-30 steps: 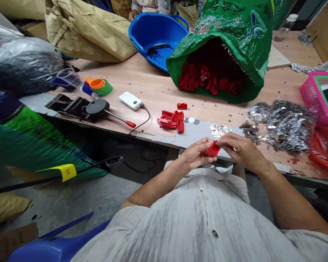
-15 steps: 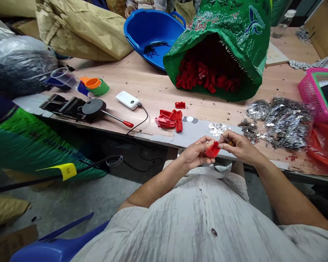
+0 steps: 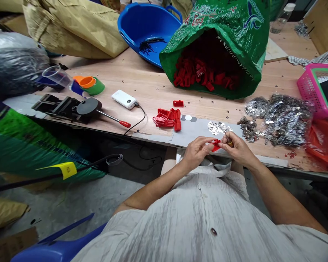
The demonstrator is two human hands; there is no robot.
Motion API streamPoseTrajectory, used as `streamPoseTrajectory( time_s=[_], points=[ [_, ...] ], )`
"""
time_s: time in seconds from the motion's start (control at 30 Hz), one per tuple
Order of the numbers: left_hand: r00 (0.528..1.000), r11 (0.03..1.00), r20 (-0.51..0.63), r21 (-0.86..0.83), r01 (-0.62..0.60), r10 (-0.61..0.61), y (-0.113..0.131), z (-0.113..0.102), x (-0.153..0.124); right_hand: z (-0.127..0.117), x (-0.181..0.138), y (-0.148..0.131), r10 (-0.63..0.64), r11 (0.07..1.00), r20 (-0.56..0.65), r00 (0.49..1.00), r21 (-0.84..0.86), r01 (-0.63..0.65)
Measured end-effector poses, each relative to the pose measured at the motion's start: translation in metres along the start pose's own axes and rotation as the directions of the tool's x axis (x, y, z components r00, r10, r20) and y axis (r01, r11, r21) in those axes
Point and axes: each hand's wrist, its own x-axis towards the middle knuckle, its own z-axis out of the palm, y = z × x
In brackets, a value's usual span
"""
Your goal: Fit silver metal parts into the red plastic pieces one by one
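Close to my body at the table edge, my left hand (image 3: pixel 198 151) is closed around a small red plastic part (image 3: pixel 216 145), mostly hidden by the fingers. My right hand (image 3: pixel 237 148) meets it from the other side, thumb against the part. A small tool with a yellowish handle (image 3: pixel 230 143) is pinched in that right hand; its kind is not clear. Just beyond the hands lies a pile of small flat silver metal pieces (image 3: pixel 218 127). Several more red plastic parts (image 3: pixel 168 118) are heaped to the left, with a single red part (image 3: pixel 178 103) behind them.
A green sack (image 3: pixel 251 62) full of red parts lies open at the back, beside a blue basin (image 3: pixel 125 31). Bagged metal pieces (image 3: pixel 287 118) and a pink basket (image 3: pixel 306 87) are on the right. Leftward are a white power bank (image 3: pixel 123 99) and a red-handled lever device (image 3: pixel 89 106).
The red part has turned in my left hand, whose fingers now cover more of it. My right fingers have shifted on the tool. The view has moved slightly.
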Motion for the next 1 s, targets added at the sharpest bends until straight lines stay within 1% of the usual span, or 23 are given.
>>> streamPoseTrajectory(
  time_s=[0.03, 0.07, 0.1, 0.13, 0.2, 0.27, 0.37, 0.47, 0.6, 0.67, 0.77, 0.83, 0.87, 0.9, 0.97, 1.0],
  points=[
    [0.989, 0.981, -0.024, 0.135, -0.141, 0.145, -0.002, 0.000, -0.002, 0.002, -0.001, 0.002, 0.005, 1.000, -0.019, 1.000, 0.009, -0.005],
    [0.964, 0.935, -0.025, 0.249, -0.252, 0.266, -0.004, 0.000, -0.003, 0.004, -0.003, 0.004, 0.013, 1.000, -0.031, 0.999, 0.015, -0.013],
    [0.936, 0.884, -0.019, 0.336, -0.325, 0.352, -0.007, 0.001, -0.005, 0.006, -0.004, 0.007, 0.024, 1.000, -0.039, 0.999, 0.022, -0.023],
    [0.915, 0.842, -0.017, 0.397, -0.364, 0.404, -0.009, 0.001, -0.006, 0.008, -0.005, 0.008, 0.035, 0.999, -0.041, 0.999, 0.028, -0.034],
    [0.895, 0.798, -0.022, 0.463, -0.386, 0.446, -0.013, 0.002, -0.009, 0.013, -0.008, 0.010, 0.059, 0.997, -0.046, 0.997, 0.053, -0.057],
    [0.890, 0.790, -0.029, 0.474, -0.388, 0.454, -0.016, 0.003, -0.011, 0.015, -0.010, 0.010, 0.103, 0.988, -0.035, 0.994, 0.120, -0.098],
    [0.889, 0.800, -0.034, 0.452, -0.395, 0.458, -0.018, 0.004, -0.013, 0.016, -0.014, 0.006, 0.199, 0.950, 0.015, 0.980, 0.241, -0.197],
    [0.882, 0.803, -0.031, 0.428, -0.414, 0.471, -0.020, 0.004, -0.015, 0.016, -0.018, 0.002, 0.263, 0.912, 0.050, 0.964, 0.313, -0.265],
    [0.877, 0.813, -0.027, 0.390, -0.432, 0.479, -0.023, 0.004, -0.016, 0.013, -0.020, 0.003, 0.293, 0.860, 0.126, 0.948, 0.397, -0.319],
    [0.872, 0.816, -0.023, 0.364, -0.449, 0.489, -0.024, 0.003, -0.017, 0.013, -0.022, 0.006, 0.298, 0.817, 0.183, 0.937, 0.459, -0.349],
    [0.841, 0.797, 0.000, 0.317, -0.513, 0.541, -0.027, 0.001, -0.018, 0.015, -0.023, 0.010, 0.287, 0.734, 0.288, 0.914, 0.547, -0.403],
    [0.830, 0.797, 0.005, 0.274, -0.538, 0.558, -0.030, -0.002, -0.018, 0.017, -0.023, 0.011, 0.276, 0.703, 0.327, 0.904, 0.572, -0.422],
    [0.841, 0.816, -0.002, 0.243, -0.524, 0.541, -0.032, -0.003, -0.018, 0.017, -0.023, 0.010, 0.272, 0.703, 0.333, 0.903, 0.571, -0.423],
    [0.868, 0.852, -0.014, 0.202, -0.483, 0.496, -0.034, -0.004, -0.018, 0.016, -0.021, 0.010, 0.268, 0.718, 0.336, 0.903, 0.556, -0.420],
    [0.940, 0.941, -0.064, 0.084, -0.328, 0.334, -0.037, -0.006, -0.018, 0.011, -0.014, 0.009, 0.256, 0.792, 0.326, 0.910, 0.469, -0.390],
    [0.969, 0.973, -0.091, 0.011, -0.231, 0.231, -0.038, -0.007, -0.017, 0.008, -0.008, 0.009, 0.247, 0.851, 0.290, 0.925, 0.392, -0.350]
  ],
)
